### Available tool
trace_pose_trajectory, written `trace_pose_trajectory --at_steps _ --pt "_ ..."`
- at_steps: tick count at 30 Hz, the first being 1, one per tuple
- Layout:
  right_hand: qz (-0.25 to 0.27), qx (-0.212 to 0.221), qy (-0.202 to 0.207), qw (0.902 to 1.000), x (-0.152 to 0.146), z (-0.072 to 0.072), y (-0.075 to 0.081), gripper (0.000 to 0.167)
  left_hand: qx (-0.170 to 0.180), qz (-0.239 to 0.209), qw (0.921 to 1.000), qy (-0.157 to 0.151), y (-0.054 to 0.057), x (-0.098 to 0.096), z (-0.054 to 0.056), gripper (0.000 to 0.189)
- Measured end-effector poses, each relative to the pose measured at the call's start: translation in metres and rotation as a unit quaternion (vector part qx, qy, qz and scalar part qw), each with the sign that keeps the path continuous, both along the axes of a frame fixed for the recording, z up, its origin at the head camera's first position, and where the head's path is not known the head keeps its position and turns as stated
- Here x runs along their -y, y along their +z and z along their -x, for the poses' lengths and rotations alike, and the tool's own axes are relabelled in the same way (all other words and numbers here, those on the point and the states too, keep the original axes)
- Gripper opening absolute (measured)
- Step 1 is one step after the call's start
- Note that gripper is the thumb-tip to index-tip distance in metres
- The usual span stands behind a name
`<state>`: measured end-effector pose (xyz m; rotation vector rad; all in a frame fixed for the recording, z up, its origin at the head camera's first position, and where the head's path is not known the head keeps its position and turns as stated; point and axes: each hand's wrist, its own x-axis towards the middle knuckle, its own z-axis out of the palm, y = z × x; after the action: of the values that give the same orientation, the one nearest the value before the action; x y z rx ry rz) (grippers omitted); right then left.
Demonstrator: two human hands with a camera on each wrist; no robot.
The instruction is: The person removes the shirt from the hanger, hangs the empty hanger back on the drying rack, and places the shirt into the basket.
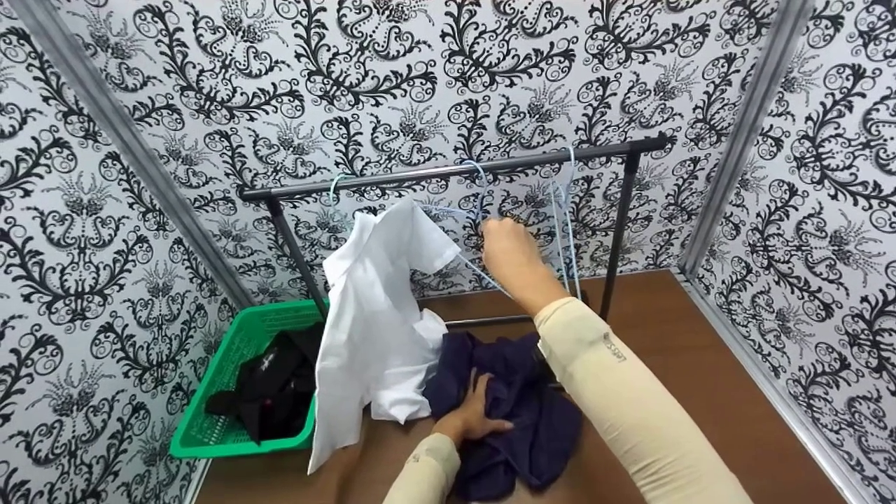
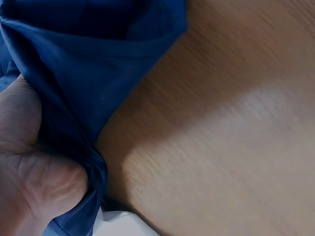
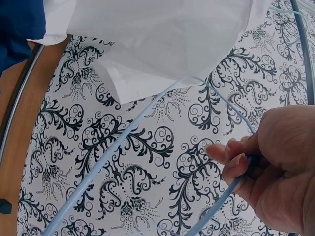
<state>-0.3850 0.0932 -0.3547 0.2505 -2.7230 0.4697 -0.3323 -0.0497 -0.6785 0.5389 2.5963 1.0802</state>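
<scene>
My right hand [image 1: 514, 259] is raised just below the rail and grips a light blue wire hanger [image 3: 110, 155] near its neck, fingers curled round the wire. The hanger's hook [image 1: 478, 168] is over the rail. My left hand [image 1: 472, 413] rests on a bunched navy garment [image 1: 539, 434] on the table, thumb spread away from the fingers. In the left wrist view, navy cloth [image 2: 93, 64] hides the fingertips. To the left a white shirt [image 1: 378, 280] hangs under a mint hanger hook [image 1: 337, 187], its sleeve overlapping the blue hanger.
A dark clothes rail [image 1: 413, 176] spans the back of the brown table [image 1: 651, 336]. Another blue hanger [image 1: 570, 203] hangs at its right. A green basket [image 1: 189, 420] with black clothes [image 1: 280, 385] stands on the left. Patterned walls [image 1: 392, 91] enclose the table.
</scene>
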Motion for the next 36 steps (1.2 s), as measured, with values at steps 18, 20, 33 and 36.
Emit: trace_pose_trajectory --at_steps 18,20,33,36 --pt "0.024 0.012 0.026 0.9993 -0.007 0.009 -0.011 0.025 0.021 -0.013 0.9994 -0.023 -0.011 0.002 0.008 0.085" --pt "0.039 0.02 0.028 0.9987 -0.01 0.009 -0.011 0.029 0.021 -0.014 0.9993 -0.027 -0.006 0.003 0.006 0.081" --pt "-0.01 -0.059 0.021 0.998 -0.025 -0.002 -0.027 0.053 0.018 -0.049 0.9984 -0.023 0.009 -0.001 -0.002 0.073" --pt "-0.008 -0.086 0.003 0.9962 -0.025 -0.009 -0.027 0.054 0.011 -0.054 0.9981 -0.026 0.011 0.0 -0.001 0.069"
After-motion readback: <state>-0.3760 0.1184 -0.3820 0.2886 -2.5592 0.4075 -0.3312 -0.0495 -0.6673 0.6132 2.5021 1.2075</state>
